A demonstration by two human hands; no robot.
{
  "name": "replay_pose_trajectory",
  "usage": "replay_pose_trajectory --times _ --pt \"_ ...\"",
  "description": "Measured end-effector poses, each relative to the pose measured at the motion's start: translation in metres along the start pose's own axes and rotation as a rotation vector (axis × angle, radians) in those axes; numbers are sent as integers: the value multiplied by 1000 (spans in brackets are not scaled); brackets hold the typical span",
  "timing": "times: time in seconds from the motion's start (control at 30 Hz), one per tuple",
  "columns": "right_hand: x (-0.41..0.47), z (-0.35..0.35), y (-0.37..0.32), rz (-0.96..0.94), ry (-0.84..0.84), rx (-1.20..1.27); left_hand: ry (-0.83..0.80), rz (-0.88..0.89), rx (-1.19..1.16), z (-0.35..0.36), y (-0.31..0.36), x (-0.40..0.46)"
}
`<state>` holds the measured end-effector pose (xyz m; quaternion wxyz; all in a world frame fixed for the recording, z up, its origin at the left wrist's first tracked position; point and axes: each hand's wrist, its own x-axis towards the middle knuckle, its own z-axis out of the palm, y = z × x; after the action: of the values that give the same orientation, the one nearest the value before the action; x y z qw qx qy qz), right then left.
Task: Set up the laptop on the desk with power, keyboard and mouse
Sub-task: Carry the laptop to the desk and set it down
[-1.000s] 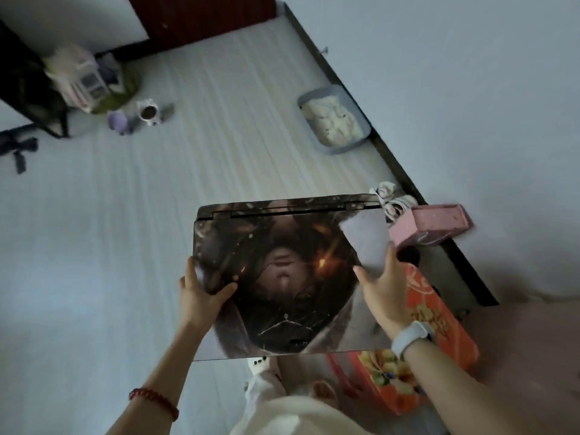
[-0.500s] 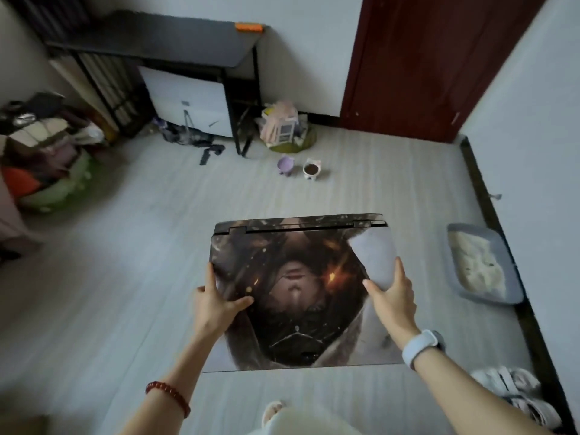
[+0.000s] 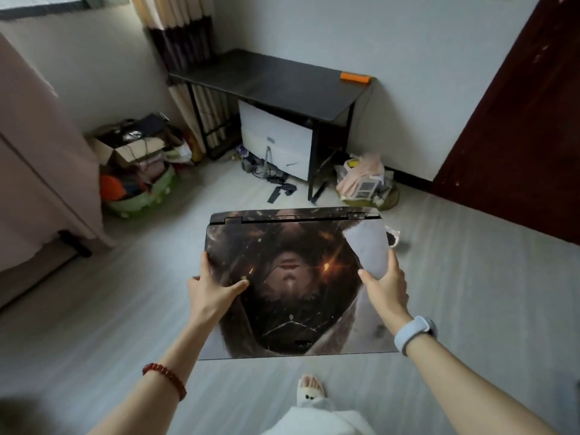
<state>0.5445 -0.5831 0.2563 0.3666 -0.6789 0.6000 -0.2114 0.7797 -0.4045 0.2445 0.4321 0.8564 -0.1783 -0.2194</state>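
With fingers [image 3: 238, 284] clamped on both side edges, the closed laptop [image 3: 295, 277] rides flat in mid-air above the floor [image 3: 470, 293].

Left hand [image 3: 213, 293] has its thumb pressed on the lid, other digits curled underneath; right hand [image 3: 387, 285] grips the opposite edge the same way, so both are closed around the machine. The dark counter [image 3: 273, 80] stands well apart by the far wall, bare except for an orange block [image 3: 354, 77]. Risk from here, I'd judge: cables [image 3: 276, 180] litter the floor at its foot, a stumble there could tip the glossy lid out of that edge-only hold.
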Motion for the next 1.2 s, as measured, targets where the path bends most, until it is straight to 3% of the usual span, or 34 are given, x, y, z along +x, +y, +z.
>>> replay_pose_trajectory --times 0.2,0.37,0.57,0.9,1.2 --pt "137 32 -67 -9 -92 -17 285 -115 127 29 69 97" --pt "238 72 -132 -80 -106 -20 376 -162 167 44 104 187" --pt "355 144 -208 -132 -100 -34 411 -192 156 52 131 336" --pt "555 238 -353 -67 -43 8 374 -146 213 47 224 617" --pt "763 318 -443 -6 -6 64 337 -81 169 91 300 862"
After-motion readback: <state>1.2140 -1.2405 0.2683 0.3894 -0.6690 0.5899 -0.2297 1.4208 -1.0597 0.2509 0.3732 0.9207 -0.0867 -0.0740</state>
